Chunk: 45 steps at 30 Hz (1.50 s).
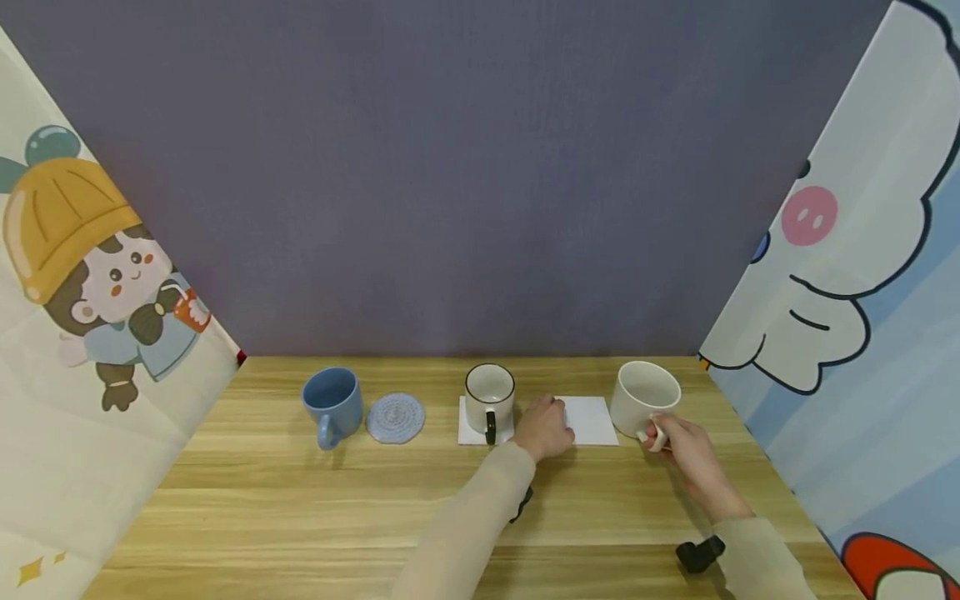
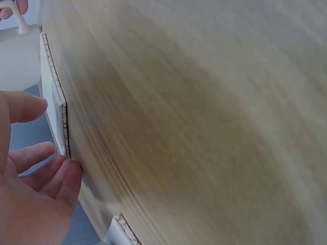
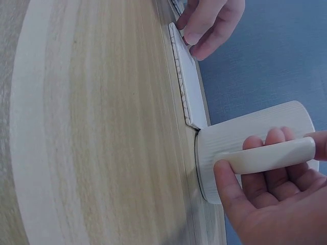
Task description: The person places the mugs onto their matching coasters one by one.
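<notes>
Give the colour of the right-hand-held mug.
Off-white; the mug shows best in the right wrist view.

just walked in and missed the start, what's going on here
A person is handling a cream mug and a square white coaster. Their right hand grips the mug's handle, and the mug appears to stand on the table just beside the coaster. Their left hand touches the coaster's other end. Further left, a black-rimmed mug stands on a second white coaster, and a blue mug stands beside a round blue coaster.
</notes>
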Each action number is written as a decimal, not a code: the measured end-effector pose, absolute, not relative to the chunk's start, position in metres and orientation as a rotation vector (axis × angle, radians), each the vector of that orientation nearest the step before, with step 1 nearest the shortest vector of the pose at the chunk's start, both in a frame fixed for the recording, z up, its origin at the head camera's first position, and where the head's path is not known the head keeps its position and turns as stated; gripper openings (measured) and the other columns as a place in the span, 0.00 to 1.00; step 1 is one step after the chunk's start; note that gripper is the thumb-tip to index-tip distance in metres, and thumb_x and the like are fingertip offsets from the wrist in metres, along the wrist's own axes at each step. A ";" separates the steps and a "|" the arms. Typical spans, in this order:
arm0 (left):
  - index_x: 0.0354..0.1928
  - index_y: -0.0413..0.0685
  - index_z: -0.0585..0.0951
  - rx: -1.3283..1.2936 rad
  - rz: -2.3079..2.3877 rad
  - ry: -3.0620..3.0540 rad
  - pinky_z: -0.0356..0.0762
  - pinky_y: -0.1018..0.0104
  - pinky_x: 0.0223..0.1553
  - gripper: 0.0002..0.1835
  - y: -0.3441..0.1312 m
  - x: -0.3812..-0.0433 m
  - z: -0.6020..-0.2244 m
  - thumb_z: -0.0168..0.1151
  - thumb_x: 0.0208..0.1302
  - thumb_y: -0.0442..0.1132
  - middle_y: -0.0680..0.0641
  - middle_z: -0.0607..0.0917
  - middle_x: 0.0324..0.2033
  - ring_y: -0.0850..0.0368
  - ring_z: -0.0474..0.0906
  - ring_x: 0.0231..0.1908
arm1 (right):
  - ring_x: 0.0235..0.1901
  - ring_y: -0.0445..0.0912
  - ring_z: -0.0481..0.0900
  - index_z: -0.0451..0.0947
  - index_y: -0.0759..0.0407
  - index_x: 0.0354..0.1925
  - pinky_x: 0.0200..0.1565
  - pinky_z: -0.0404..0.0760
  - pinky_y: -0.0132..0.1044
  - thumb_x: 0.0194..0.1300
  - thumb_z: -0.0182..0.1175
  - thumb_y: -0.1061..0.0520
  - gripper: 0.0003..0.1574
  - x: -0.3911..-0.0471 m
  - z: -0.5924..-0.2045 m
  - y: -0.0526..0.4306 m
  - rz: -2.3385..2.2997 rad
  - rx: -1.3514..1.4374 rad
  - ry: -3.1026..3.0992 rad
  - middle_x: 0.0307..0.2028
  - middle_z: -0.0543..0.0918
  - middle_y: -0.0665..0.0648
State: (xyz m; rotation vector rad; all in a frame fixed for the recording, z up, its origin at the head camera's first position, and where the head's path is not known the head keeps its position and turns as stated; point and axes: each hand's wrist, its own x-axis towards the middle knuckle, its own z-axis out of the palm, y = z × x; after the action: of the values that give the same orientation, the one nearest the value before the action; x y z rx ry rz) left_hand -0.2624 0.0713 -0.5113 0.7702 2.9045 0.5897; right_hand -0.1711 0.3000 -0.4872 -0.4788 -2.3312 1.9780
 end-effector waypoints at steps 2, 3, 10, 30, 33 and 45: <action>0.56 0.43 0.82 0.780 0.570 2.907 0.74 0.62 0.61 0.20 0.071 -0.263 -0.511 0.64 0.64 0.45 0.48 0.80 0.54 0.50 0.76 0.56 | 0.35 0.40 0.80 0.78 0.68 0.39 0.45 0.83 0.37 0.81 0.47 0.50 0.23 -0.171 -0.487 0.299 1.974 -0.476 -2.334 0.30 0.81 0.51; 0.55 0.44 0.82 0.785 0.561 2.909 0.74 0.62 0.61 0.20 0.071 -0.263 -0.512 0.64 0.64 0.45 0.48 0.80 0.54 0.50 0.76 0.57 | 0.35 0.40 0.80 0.78 0.68 0.39 0.45 0.83 0.37 0.81 0.47 0.50 0.24 -0.170 -0.487 0.299 1.972 -0.472 -2.334 0.30 0.81 0.51; 0.46 0.46 0.83 0.830 0.482 2.915 0.71 0.64 0.63 0.12 0.070 -0.266 -0.516 0.62 0.66 0.44 0.49 0.78 0.58 0.51 0.73 0.60 | 0.36 0.42 0.81 0.78 0.68 0.38 0.44 0.83 0.37 0.81 0.47 0.49 0.25 -0.168 -0.486 0.296 1.916 -0.468 -2.353 0.28 0.81 0.50; 0.51 0.46 0.83 0.815 0.487 2.882 0.69 0.66 0.65 0.16 0.070 -0.268 -0.514 0.64 0.67 0.46 0.50 0.77 0.59 0.51 0.72 0.63 | 0.30 0.41 0.78 0.79 0.63 0.33 0.42 0.83 0.39 0.80 0.45 0.53 0.22 -0.169 -0.481 0.293 2.144 -0.475 -2.166 0.26 0.79 0.49; 0.51 0.46 0.83 0.802 0.497 2.879 0.69 0.67 0.65 0.16 0.070 -0.268 -0.513 0.64 0.67 0.46 0.51 0.77 0.59 0.52 0.72 0.63 | 0.29 0.41 0.78 0.79 0.63 0.32 0.41 0.83 0.38 0.80 0.46 0.54 0.23 -0.169 -0.482 0.292 2.164 -0.461 -2.120 0.26 0.79 0.49; 0.51 0.46 0.82 0.788 0.476 2.891 0.68 0.67 0.66 0.17 0.071 -0.268 -0.515 0.64 0.68 0.49 0.51 0.76 0.61 0.53 0.70 0.64 | 0.31 0.41 0.79 0.80 0.65 0.36 0.42 0.84 0.37 0.80 0.51 0.52 0.20 -0.167 -0.485 0.290 2.236 -0.414 -1.997 0.29 0.80 0.50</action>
State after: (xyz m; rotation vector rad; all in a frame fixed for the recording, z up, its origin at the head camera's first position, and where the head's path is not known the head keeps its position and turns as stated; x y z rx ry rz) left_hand -0.2682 0.0706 -0.5149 0.7883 2.8910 0.4757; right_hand -0.1673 0.2900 -0.4850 -0.4136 -1.9967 2.2360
